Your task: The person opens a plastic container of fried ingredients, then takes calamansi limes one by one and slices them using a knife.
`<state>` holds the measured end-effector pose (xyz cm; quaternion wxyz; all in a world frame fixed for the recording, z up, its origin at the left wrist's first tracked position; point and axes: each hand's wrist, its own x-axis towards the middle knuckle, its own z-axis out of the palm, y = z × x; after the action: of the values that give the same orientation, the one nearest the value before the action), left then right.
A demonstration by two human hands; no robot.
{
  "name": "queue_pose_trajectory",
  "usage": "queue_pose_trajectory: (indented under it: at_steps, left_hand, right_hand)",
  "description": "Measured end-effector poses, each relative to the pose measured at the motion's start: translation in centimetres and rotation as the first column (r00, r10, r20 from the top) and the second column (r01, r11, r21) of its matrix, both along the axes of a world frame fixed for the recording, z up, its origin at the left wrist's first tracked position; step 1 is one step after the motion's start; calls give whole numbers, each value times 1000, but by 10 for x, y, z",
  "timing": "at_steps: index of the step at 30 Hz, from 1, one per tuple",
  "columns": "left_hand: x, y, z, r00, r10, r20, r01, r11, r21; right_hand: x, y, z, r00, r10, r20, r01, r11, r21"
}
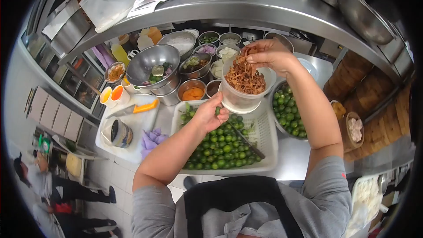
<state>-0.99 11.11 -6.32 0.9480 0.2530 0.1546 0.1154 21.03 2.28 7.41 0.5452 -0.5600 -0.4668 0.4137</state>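
Note:
A clear plastic tub (240, 99) of crisp brown fried shallots (246, 77) is held up above the front of the counter. My left hand (210, 113) grips it low on its left side, with a bit of green showing by the fingers. Over the tub's rim, my right hand (269, 55) is closed on a pinch of the shallots. Below lies a white perforated basket (269, 150) of green limes (224, 147), with a dark-handled utensil (246, 141) resting across them. The tub covers part of the basket's far side.
A large steel bowl (154, 57) stands at the left, near several small ingredient bowls. A yellow-handled knife (136, 108) and a jar (121, 133) lie on a white cutting board (103, 125). More limes fill a bowl (288, 110) at right. A steel shelf (246, 9) crosses overhead.

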Motion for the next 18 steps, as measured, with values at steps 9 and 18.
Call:
queue_pose_trajectory:
  at_steps: [9,18]
  left_hand:
    - [81,-3,-3,992,92,-84,-85,993,78]
    - [132,17,-7,978,179,-109,-166,979,117]
  right_hand:
    - [88,4,-22,949,-32,-313,59,995,76]
    - [148,31,-21,964,-25,-264,49,995,85]
